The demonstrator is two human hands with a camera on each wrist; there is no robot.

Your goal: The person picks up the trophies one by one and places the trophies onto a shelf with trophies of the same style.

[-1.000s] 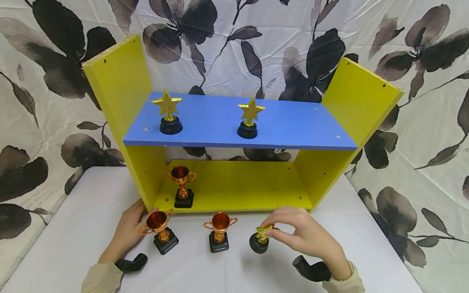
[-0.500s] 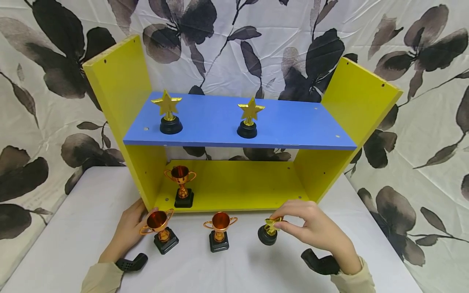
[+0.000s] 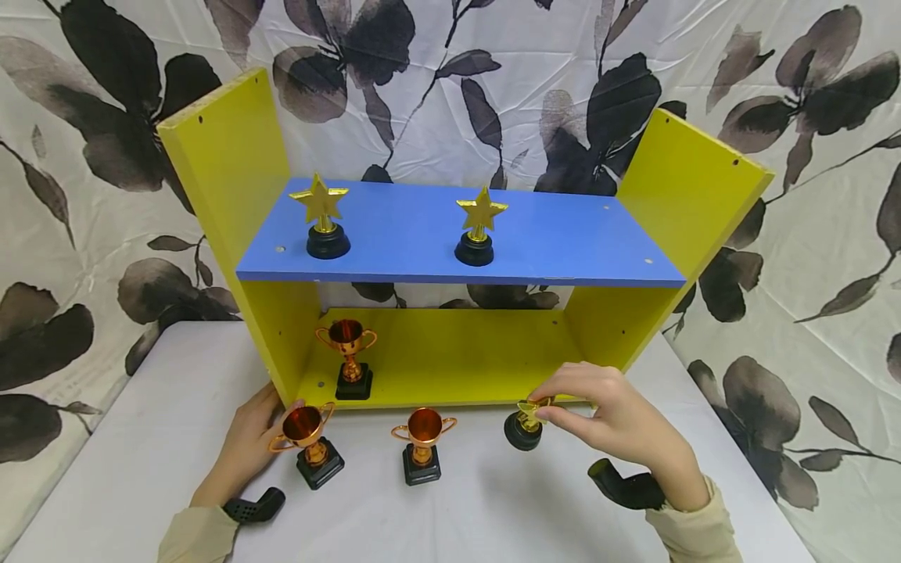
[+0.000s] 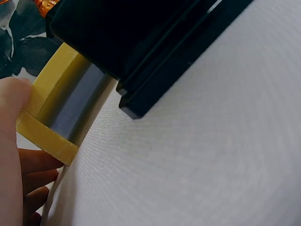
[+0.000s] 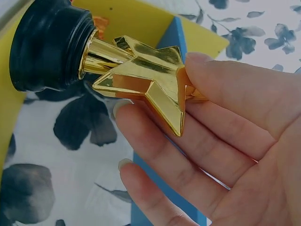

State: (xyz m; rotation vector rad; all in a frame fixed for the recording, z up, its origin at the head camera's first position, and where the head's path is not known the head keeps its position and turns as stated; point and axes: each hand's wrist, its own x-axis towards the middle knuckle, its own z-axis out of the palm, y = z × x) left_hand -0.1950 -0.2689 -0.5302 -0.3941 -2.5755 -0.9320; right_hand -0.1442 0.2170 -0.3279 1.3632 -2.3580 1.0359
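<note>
My right hand (image 3: pixel 619 414) pinches a gold star trophy (image 5: pixel 146 75) by its star, thumb against fingers. The trophy is tilted, its round black base (image 3: pixel 523 432) raised off the white table in front of the shelf. My left hand (image 3: pixel 246 442) grips the lower left corner of the yellow and blue shelf (image 3: pixel 450 356), thumb on the front edge (image 4: pixel 42 89) and fingers round the outer side. Just right of that hand, a copper cup trophy (image 3: pixel 306 442) stands on the table. Another cup trophy (image 3: pixel 424 446) stands at centre front.
Two star trophies (image 3: pixel 322 215) stand on the blue upper board (image 3: pixel 563 234), one left and one near the middle. A copper cup trophy (image 3: pixel 349 360) is at the left of the yellow bottom board. Floral cloth (image 3: pixel 450 94) hangs behind.
My right hand has moved right and away from me toward the shelf, lifting the star trophy along. My left hand and the other trophies have stayed in place.
</note>
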